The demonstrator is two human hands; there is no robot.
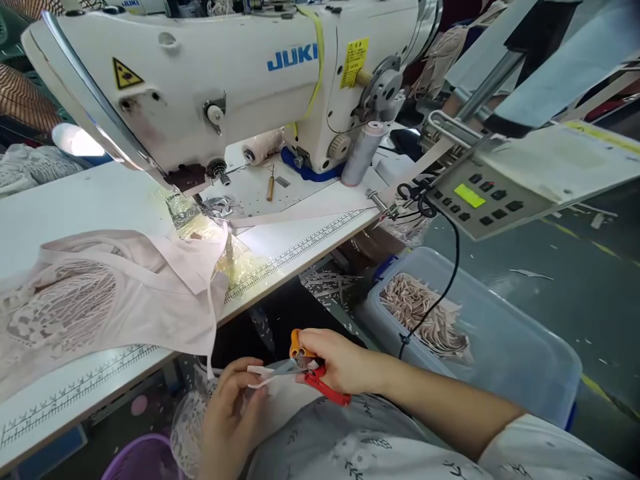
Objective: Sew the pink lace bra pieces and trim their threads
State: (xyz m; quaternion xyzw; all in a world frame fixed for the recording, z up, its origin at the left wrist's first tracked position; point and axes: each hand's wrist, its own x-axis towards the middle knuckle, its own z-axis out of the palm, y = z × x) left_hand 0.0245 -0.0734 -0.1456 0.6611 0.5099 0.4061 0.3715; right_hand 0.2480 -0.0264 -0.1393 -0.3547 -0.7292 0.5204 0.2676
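My right hand (343,363) is closed around a pair of snips (327,387) with one orange and one red handle. Their blades point left toward a pale pink fabric strip (260,380), whose end is pinched in my left hand (233,407). Whether the blades touch the strip is hard to tell. White lace fabric (186,430) hangs beside my left hand, over my lap. On the table above lies a pale pink lace garment (150,287), its right part by the needle area of the white sewing machine (200,87) and a thin strap drooping over the table edge.
A ruler tape runs along the table's front edge (300,250). A strap feeder with a control panel (480,200) juts out at right. Below it stands a clear plastic bin (520,353) with bundled straps (425,313). A purple basket (143,460) is at lower left.
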